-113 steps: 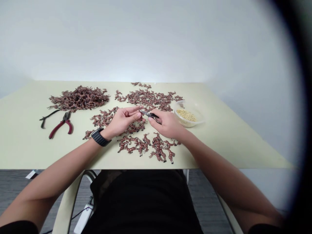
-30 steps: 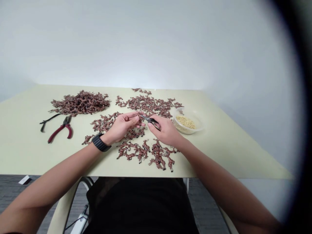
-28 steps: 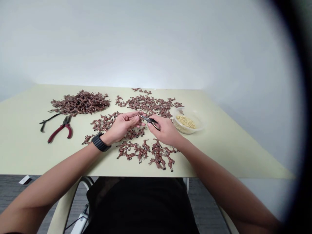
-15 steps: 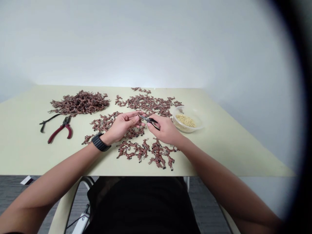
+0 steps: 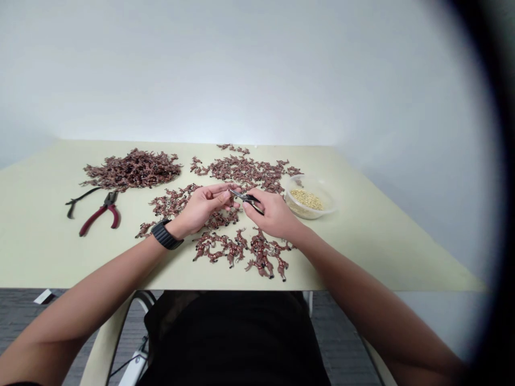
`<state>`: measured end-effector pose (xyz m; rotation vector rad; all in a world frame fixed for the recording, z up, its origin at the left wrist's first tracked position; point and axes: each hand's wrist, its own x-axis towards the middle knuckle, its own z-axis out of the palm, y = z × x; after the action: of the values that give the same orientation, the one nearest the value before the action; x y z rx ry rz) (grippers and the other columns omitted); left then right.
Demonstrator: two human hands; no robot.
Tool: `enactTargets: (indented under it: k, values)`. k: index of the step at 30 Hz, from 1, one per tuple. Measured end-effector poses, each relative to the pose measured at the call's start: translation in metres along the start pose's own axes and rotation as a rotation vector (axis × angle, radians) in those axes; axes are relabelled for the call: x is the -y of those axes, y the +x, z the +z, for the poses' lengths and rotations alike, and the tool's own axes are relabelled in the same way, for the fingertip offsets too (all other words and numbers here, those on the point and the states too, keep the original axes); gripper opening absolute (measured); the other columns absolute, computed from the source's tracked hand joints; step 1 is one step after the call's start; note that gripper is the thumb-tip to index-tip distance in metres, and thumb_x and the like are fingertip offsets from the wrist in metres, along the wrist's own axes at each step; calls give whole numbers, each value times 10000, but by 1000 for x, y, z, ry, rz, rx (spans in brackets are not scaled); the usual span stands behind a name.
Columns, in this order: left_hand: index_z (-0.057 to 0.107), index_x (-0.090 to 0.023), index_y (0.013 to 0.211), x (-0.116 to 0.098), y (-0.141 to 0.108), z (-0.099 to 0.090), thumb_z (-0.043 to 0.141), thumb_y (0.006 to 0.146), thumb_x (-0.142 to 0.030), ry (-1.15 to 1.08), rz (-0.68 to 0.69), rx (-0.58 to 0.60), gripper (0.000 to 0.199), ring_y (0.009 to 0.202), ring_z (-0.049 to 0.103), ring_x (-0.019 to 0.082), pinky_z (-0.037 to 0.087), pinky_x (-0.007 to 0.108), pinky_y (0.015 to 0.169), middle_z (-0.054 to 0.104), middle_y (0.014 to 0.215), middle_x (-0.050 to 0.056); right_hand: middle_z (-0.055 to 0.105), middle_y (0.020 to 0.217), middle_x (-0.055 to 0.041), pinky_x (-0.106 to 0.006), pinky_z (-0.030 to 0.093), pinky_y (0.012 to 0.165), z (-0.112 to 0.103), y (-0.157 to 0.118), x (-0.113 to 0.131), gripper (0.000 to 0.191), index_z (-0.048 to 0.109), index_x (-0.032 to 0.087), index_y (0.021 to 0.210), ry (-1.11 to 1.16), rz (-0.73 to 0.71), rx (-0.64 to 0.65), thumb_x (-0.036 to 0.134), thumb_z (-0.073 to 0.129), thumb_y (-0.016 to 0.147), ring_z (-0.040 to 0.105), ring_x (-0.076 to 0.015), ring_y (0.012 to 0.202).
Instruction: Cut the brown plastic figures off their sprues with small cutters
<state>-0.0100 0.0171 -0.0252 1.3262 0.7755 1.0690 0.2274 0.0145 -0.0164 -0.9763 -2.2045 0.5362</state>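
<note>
My right hand (image 5: 273, 213) is closed around a pair of small pliers (image 5: 251, 199) with black handles, their metal tip pointing left. That tip meets the fingertips of my left hand (image 5: 207, 208), which wears a black watch band at the wrist. Thumb and fingers of the left hand are pinched together; what sits between them is too small and covered to make out. Below and around both hands lie many small brown deer figurines (image 5: 261, 254) with black feet, some partly hidden under the hands.
A dense heap of brown figurines (image 5: 134, 169) lies at the back left, a flatter spread (image 5: 249, 170) at the back middle. Red-handled pliers (image 5: 98, 214) and a black tool (image 5: 76, 202) rest on the left. A clear plastic bowl (image 5: 328, 209) at right contains small gold-coloured pieces (image 5: 306, 199).
</note>
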Motion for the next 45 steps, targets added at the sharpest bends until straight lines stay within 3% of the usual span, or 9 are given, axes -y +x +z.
enactTargets:
  k: [6, 12, 21, 27, 31, 35, 39, 42, 45]
  values:
    - [730, -212, 1357, -1, -1, 0, 824, 877, -461, 78, 32, -28, 549, 1008, 760, 221, 621, 336, 850, 705, 1384, 149, 557, 723, 17, -308, 300, 627, -1, -1, 2, 289, 640, 197, 1009, 5, 22, 10, 457, 517, 1040, 470, -144, 620]
    - [695, -208, 1415, 1, -2, 3, 846, 861, -426, 279, 197, -125, 614, 1308, 653, 335, 575, 491, 1063, 629, 1488, 150, 592, 758, 2, -309, 352, 654, 0, 1, 0, 326, 599, 209, 913, 147, 145, 90, 486, 493, 1049, 525, -164, 692]
    - [691, -238, 1427, 7, -1, 1, 812, 895, -427, 390, 227, -142, 578, 1154, 743, 299, 601, 479, 1043, 661, 1455, 122, 470, 727, 19, -301, 345, 637, -7, 3, 5, 382, 588, 215, 859, 338, 281, 211, 502, 439, 1061, 445, -145, 665]
    - [667, -240, 1455, 14, 3, -6, 783, 916, -454, 498, 201, -235, 591, 1234, 710, 309, 567, 502, 1103, 654, 1462, 119, 654, 894, -35, -339, 405, 730, 0, 2, 3, 379, 635, 222, 997, 134, 296, 96, 545, 444, 1049, 572, -201, 801]
    - [661, -241, 1460, 9, 8, -19, 742, 948, -456, 711, 217, -332, 562, 1176, 732, 288, 574, 499, 1079, 660, 1458, 111, 708, 1083, -91, -365, 448, 781, 3, 2, 0, 387, 624, 222, 1185, -51, 333, 13, 546, 490, 1021, 629, -253, 923]
    - [620, -241, 1496, -12, 17, -56, 660, 1010, -363, 944, 245, -511, 502, 1063, 741, 234, 629, 439, 913, 740, 1328, 105, 673, 1266, -155, -403, 483, 831, 7, 3, -8, 455, 594, 211, 1305, -164, 379, 59, 532, 505, 995, 625, -323, 1099]
    - [620, -177, 1481, -35, 19, -123, 603, 1025, -290, 1171, 255, -773, 469, 951, 719, 227, 594, 406, 832, 765, 1197, 137, 623, 1373, -167, -441, 491, 917, 11, 4, -13, 496, 567, 211, 1369, -202, 386, 87, 524, 481, 994, 543, -361, 1273]
    - [657, -135, 1423, -46, 17, -177, 564, 1034, -306, 1302, 234, -934, 435, 972, 709, 250, 533, 399, 917, 769, 1112, 147, 621, 1375, -156, -445, 488, 951, 13, 5, -13, 486, 562, 215, 1370, -191, 381, 101, 507, 477, 992, 521, -355, 1298]
    - [670, -98, 1381, -50, 18, -219, 555, 1041, -330, 1402, 195, -996, 428, 1037, 684, 257, 492, 366, 964, 764, 1125, 144, 620, 1372, -146, -445, 492, 957, 15, 4, -13, 477, 556, 222, 1366, -181, 371, 107, 503, 474, 988, 521, -344, 1291]
